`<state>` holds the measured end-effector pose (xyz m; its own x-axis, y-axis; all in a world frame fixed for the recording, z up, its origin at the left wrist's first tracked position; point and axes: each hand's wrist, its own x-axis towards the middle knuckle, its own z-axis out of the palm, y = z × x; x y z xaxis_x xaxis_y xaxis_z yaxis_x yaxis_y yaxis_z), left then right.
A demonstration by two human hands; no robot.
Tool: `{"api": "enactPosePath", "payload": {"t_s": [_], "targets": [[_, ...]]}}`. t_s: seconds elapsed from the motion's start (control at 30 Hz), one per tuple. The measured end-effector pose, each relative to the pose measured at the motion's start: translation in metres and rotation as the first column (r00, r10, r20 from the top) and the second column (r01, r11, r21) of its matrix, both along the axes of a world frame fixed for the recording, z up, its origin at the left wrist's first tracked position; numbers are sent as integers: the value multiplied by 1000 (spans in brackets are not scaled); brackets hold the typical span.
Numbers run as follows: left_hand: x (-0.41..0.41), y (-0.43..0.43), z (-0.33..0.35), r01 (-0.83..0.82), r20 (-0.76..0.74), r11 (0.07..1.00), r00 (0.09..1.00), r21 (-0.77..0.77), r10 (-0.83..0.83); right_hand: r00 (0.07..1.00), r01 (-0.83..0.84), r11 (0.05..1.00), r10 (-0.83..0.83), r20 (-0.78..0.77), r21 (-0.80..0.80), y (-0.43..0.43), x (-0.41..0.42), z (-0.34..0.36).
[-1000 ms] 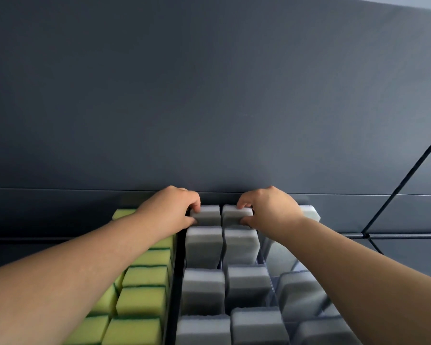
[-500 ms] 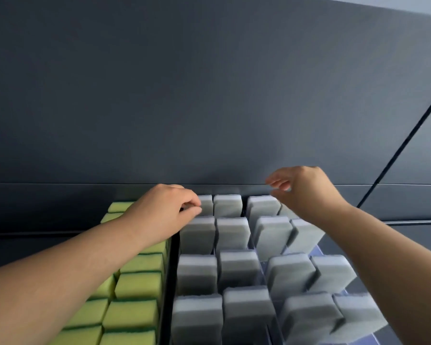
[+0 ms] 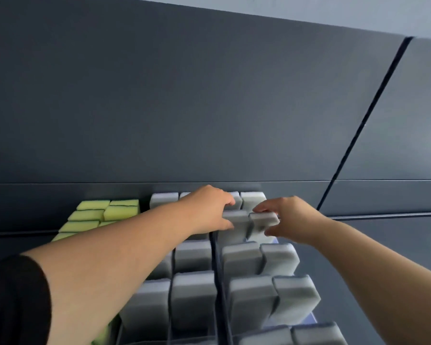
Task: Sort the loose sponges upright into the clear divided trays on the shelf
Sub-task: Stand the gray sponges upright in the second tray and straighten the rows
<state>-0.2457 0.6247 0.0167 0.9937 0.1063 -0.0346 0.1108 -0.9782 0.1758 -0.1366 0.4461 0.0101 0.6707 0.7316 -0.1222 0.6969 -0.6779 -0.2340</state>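
Several grey sponges stand upright in rows inside a clear divided tray [image 3: 313, 317] on the shelf. My left hand [image 3: 209, 207] reaches across and grips the top of one grey sponge [image 3: 234, 220] in the second row from the back. Right beside it, my right hand [image 3: 288, 217] pinches the neighbouring grey sponge [image 3: 263, 220], which leans to the right. More grey sponges [image 3: 251, 199] stand behind them against the back panel. Yellow-green sponges [image 3: 102, 212] fill the tray at the left.
A dark grey back panel [image 3: 184, 108] rises right behind the trays. A thin dark rod [image 3: 366, 123] runs diagonally at the right. A dark divider [image 3: 218, 282] separates the two grey sponge columns. The right-hand sponges [image 3: 294, 295] tilt outward.
The view swung left. My left hand moved right onto a sponge in the right pair of columns. My right hand came down from above the sponges and took the sponge next to it.
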Motion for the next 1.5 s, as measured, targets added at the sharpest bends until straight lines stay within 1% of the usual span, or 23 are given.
{"api": "enactPosePath", "payload": {"t_s": [0.1,0.17,0.43,0.57,0.73,0.9,1.0,1.07,1.1,1.17,1.2,1.27,1.37,1.5], "targets": [[11,-13,-4,-38,-76,997,996,66,43,999,-25,999,25,34,24,0,8,-8],[15,-17,-7,-58,-99,995,993,83,66,998,-45,999,44,39,24,1,14,-11],[16,-23,-17,-130,-66,986,988,107,138,993,-109,990,105,54,87,-3,29,-25],[19,-24,-18,-149,-67,980,985,132,158,987,-150,986,145,69,78,-1,32,-26],[20,-22,-14,-151,-77,977,984,149,163,986,-160,985,156,63,71,-6,34,-19],[14,-20,-3,-170,-67,980,982,105,177,984,-170,974,160,79,146,-25,29,-4],[-2,-23,12,-169,57,984,984,47,166,992,-119,945,99,81,305,-44,21,3],[-20,-34,25,-163,143,986,976,-31,166,997,-80,904,71,37,420,-59,9,7],[-29,-43,29,-152,167,986,973,-71,162,997,-67,889,72,5,453,-66,1,9],[-49,-62,33,-128,159,982,976,-136,149,990,-58,876,111,-82,478,-77,-17,12],[-58,-70,31,-118,128,981,982,-153,138,981,-68,879,144,-127,472,-82,-25,13],[-71,-82,24,-101,44,986,993,-135,108,963,-118,895,208,-171,430,-89,-38,11],[-82,-88,11,-107,-48,990,994,-92,103,955,-199,921,258,-144,334,-94,-50,3],[-87,-93,2,-134,-99,987,987,-93,125,959,-226,945,259,-119,236,-98,-57,-3]]}}
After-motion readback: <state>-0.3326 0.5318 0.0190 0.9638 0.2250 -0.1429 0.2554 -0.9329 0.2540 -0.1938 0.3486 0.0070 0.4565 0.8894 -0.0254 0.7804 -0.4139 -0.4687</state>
